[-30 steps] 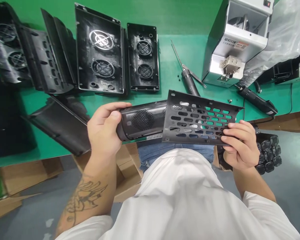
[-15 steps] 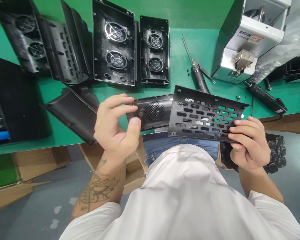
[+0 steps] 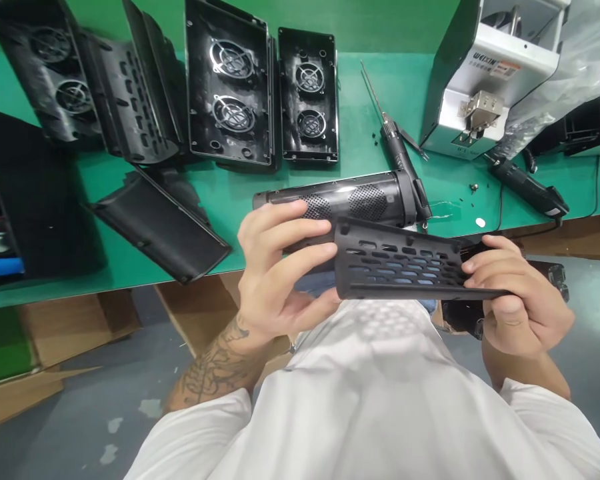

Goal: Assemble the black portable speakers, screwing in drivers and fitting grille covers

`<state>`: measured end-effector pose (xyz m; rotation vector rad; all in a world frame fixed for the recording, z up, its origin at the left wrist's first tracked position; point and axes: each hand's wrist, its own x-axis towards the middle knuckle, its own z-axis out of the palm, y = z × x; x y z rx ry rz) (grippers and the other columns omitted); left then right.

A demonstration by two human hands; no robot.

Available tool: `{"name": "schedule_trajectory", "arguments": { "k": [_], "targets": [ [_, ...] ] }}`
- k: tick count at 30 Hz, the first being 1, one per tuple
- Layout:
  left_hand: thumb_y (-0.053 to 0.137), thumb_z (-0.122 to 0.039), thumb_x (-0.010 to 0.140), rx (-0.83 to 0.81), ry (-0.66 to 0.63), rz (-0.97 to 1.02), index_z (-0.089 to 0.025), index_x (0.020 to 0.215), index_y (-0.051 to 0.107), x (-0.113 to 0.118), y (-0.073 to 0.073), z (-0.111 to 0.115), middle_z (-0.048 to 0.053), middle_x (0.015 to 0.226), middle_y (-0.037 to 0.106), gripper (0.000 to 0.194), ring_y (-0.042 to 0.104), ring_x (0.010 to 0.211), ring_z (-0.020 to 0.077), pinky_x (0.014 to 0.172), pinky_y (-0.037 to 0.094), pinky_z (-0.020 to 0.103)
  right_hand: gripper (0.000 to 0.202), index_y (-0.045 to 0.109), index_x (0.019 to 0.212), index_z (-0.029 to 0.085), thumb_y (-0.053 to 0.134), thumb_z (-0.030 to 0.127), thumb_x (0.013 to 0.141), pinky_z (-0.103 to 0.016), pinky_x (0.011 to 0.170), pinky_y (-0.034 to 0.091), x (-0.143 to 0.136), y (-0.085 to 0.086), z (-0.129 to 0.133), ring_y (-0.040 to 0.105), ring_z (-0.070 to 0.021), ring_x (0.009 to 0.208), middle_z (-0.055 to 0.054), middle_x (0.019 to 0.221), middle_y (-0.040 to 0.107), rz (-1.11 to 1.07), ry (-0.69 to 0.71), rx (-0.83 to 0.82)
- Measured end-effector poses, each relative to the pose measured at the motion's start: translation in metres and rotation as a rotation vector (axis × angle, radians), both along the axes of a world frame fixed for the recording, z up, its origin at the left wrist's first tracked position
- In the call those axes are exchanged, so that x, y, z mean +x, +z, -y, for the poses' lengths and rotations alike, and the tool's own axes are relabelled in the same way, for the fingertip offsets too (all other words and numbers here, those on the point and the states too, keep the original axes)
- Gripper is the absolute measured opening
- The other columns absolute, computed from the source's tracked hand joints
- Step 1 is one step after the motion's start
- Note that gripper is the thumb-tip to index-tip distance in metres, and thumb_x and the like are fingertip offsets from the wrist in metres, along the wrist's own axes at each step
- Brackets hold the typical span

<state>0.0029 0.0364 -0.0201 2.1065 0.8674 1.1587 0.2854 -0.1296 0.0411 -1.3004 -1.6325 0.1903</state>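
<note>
A black slotted cover (image 3: pixel 400 263), curved and pierced with rows of oval holes, is held up between both hands in front of the bench edge. My right hand (image 3: pixel 523 293) is closed around its right end. At the cover's left end, my left hand (image 3: pixel 290 267) has its fingertips and thumb against the rim. Behind the cover lies a long black housing (image 3: pixel 365 193) with round perforated patches; its near side is partly hidden by my left fingers and the cover.
An electric screwdriver (image 3: pixel 393 140) and tweezers (image 3: pixel 415 143) lie beyond the housing. At right stand a WEIXIN machine (image 3: pixel 487 87) and another black power tool (image 3: pixel 530 190). Housings with fans (image 3: pixel 307 100) stand at the back. A dark panel (image 3: pixel 163 227) rests at left, near the edge.
My left hand has moved right and taken hold of the cover's left end. The cover has tilted and dropped slightly, and the housing behind it shows more fully on the bench.
</note>
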Motion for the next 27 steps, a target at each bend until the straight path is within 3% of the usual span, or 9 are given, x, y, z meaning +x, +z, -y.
{"name": "schedule_trajectory", "arguments": {
  "k": [3,6,8,11,16,19,23,27],
  "targets": [
    [0.083,-0.076,0.071,0.083,-0.034,-0.011,-0.028,0.084,0.072,0.005,0.007,0.002,0.008,0.097,0.077,0.051,0.073,0.112,0.0396,0.107,0.053,0.063,0.043,0.058,0.089,0.006,0.057,0.029,0.126,-0.05,0.117,0.048,-0.004,0.0,0.006,0.066,-0.0191,0.095,-0.009,0.091,0.06,-0.106,0.047,-0.022],
    [0.074,-0.051,0.09,0.29,-0.146,0.061,-0.029,0.099,0.078,0.008,0.012,0.007,0.007,0.098,0.081,0.024,0.077,0.099,0.0319,0.091,0.06,0.05,0.039,0.058,0.089,0.005,0.057,0.024,0.124,-0.049,0.117,0.046,-0.005,-0.001,0.008,0.065,-0.0181,0.094,-0.009,0.09,0.059,-0.147,0.087,-0.069],
    [0.07,-0.035,0.093,0.354,-0.21,0.081,-0.029,0.105,0.079,0.009,0.014,0.011,0.006,0.096,0.083,0.016,0.078,0.091,0.0272,0.081,0.061,0.042,0.036,0.059,0.091,0.006,0.056,0.021,0.123,-0.046,0.117,0.047,-0.005,-0.002,0.008,0.065,-0.0171,0.094,-0.008,0.09,0.058,-0.166,0.121,-0.102],
    [0.066,-0.027,0.095,0.34,-0.238,0.063,-0.026,0.104,0.079,0.005,0.014,0.019,0.006,0.09,0.082,0.016,0.077,0.082,0.024,0.072,0.061,0.037,0.03,0.061,0.096,0.006,0.055,0.02,0.122,-0.041,0.117,0.049,-0.003,-0.004,0.007,0.066,-0.0163,0.094,-0.008,0.093,0.06,-0.197,0.191,-0.168],
    [0.067,-0.022,0.095,0.332,-0.208,0.05,-0.025,0.1,0.08,-0.011,0.008,0.031,0.005,0.082,0.081,0.014,0.074,0.075,0.0233,0.062,0.059,0.036,0.021,0.065,0.108,0.009,0.056,0.022,0.123,-0.035,0.113,0.053,-0.004,-0.011,0.006,0.066,-0.0148,0.092,-0.007,0.099,0.062,-0.273,0.283,-0.266],
    [0.067,-0.024,0.097,0.336,-0.166,0.086,-0.023,0.093,0.078,-0.02,0.0,0.039,0.006,0.081,0.081,0.011,0.073,0.075,0.0232,0.06,0.06,0.036,0.011,0.068,0.122,0.01,0.062,0.019,0.122,-0.033,0.114,0.056,-0.005,-0.018,0.003,0.067,-0.0169,0.105,-0.009,0.108,0.063,-0.329,0.287,-0.292],
    [0.073,-0.033,0.1,0.226,-0.021,0.12,-0.021,0.084,0.077,-0.03,-0.011,0.05,0.006,0.074,0.076,0.02,0.071,0.071,0.022,0.063,0.059,0.037,0.03,0.064,0.152,0.015,0.066,0.021,0.122,-0.028,0.104,0.063,-0.006,-0.027,-0.008,0.067,-0.0177,0.108,-0.01,0.109,0.062,-0.387,0.343,-0.288],
    [0.076,-0.042,0.101,0.088,0.098,0.142,-0.021,0.076,0.078,-0.035,-0.018,0.06,0.004,0.066,0.069,0.033,0.068,0.067,0.0197,0.063,0.056,0.034,0.039,0.061,0.158,0.018,0.072,0.03,0.122,-0.028,0.104,0.065,-0.007,-0.032,-0.019,0.067,-0.0183,0.11,-0.01,0.11,0.061,-0.38,0.412,-0.303]
  ]
}}
